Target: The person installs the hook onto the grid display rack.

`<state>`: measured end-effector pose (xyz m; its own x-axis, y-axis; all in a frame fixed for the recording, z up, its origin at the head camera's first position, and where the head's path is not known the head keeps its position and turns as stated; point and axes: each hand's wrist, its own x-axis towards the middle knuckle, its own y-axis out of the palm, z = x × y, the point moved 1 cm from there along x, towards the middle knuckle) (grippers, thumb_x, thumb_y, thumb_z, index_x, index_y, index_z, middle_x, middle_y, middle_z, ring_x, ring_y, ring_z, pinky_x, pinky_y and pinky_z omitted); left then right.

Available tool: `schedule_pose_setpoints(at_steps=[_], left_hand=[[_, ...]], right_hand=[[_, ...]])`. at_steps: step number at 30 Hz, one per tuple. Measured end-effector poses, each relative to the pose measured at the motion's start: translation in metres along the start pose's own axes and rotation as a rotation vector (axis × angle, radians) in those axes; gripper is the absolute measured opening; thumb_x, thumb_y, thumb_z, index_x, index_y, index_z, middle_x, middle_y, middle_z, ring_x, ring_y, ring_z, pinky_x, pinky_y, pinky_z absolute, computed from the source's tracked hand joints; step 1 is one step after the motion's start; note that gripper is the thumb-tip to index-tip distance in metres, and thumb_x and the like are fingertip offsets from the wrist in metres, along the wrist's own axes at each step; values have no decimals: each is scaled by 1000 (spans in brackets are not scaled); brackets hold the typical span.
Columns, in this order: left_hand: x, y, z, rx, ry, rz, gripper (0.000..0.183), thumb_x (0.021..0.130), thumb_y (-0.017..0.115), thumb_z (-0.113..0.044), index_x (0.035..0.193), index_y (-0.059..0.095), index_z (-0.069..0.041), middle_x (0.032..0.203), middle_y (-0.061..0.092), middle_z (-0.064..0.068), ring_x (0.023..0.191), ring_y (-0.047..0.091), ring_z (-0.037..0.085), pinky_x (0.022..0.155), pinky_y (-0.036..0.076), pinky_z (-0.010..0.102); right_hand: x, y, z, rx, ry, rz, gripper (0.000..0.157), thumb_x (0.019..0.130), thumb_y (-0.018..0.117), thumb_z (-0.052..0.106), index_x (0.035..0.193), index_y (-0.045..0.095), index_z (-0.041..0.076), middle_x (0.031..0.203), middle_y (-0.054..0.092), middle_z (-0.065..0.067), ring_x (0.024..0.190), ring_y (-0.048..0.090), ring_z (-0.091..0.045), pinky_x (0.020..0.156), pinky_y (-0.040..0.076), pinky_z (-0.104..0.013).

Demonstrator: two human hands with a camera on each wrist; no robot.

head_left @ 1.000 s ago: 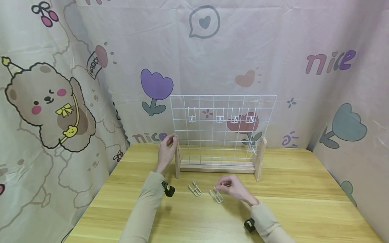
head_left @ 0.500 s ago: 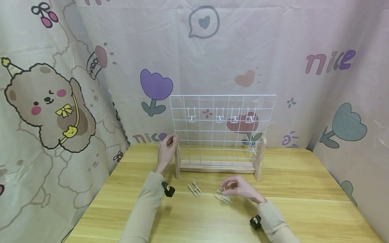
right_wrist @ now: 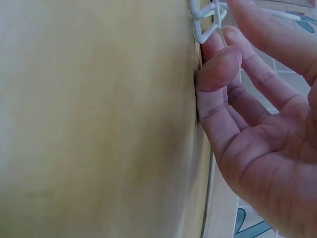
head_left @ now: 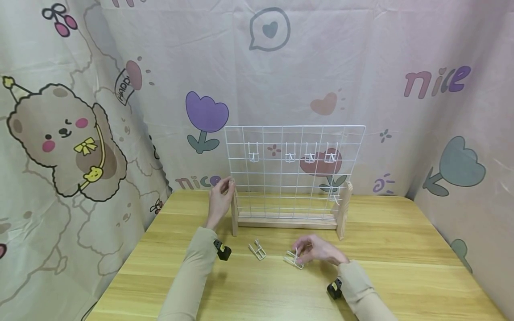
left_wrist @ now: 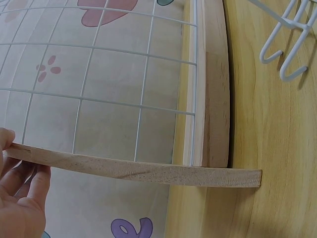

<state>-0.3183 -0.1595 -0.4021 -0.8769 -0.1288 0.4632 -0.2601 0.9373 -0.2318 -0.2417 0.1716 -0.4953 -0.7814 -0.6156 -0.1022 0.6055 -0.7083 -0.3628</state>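
Note:
My left hand (head_left: pixel 219 201) holds the left wooden upright (head_left: pixel 234 218) of a stand that carries a white wire grid (head_left: pixel 282 172). In the left wrist view, the fingers and thumb of that hand (left_wrist: pixel 22 210) lie on either side of the wooden upright (left_wrist: pixel 148 171). Low over the table, my right hand (head_left: pixel 319 250) pinches a white wire hook (head_left: pixel 289 261), which its fingers partly cover. At the top of the right wrist view, the hook (right_wrist: pixel 196 20) sits at the fingertips. Another white wire hook (head_left: pixel 261 254) lies on the table, left of the right hand.
Several white hooks hang in the grid's upper part, one hook (head_left: pixel 254 157) apart at the left. A further hook (head_left: pixel 334 197) hangs low at the right, beside the right upright (head_left: pixel 343 211). The wooden table (head_left: pixel 257 294) meets a printed curtain (head_left: pixel 277 80) behind.
My right hand has shifted right, and the hook beneath it has turned and slid slightly right. Its fingers have come lower onto the hook. My left hand stays on the upright.

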Motion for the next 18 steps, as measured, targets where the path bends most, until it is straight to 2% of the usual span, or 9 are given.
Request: schedule_pose_setpoints(at_steps=[11, 18], left_hand=[[0, 1, -2, 11, 9, -11, 36, 100, 62, -14, 130, 61, 5, 130, 66, 27, 122, 65, 40, 104, 55, 41], [0, 0, -2, 0, 2, -2, 36, 100, 62, -15, 131, 61, 4, 131, 65, 26, 124, 64, 39, 105, 55, 40]], right_hand=[[2, 3, 4, -34, 15, -23, 40, 75, 80, -4, 112, 65, -8, 91, 71, -14, 77, 64, -12, 68, 57, -19], [4, 5, 5, -43, -2, -34, 34, 72, 80, -8, 102, 66, -9, 88, 70, -19, 74, 62, -13, 65, 54, -18]])
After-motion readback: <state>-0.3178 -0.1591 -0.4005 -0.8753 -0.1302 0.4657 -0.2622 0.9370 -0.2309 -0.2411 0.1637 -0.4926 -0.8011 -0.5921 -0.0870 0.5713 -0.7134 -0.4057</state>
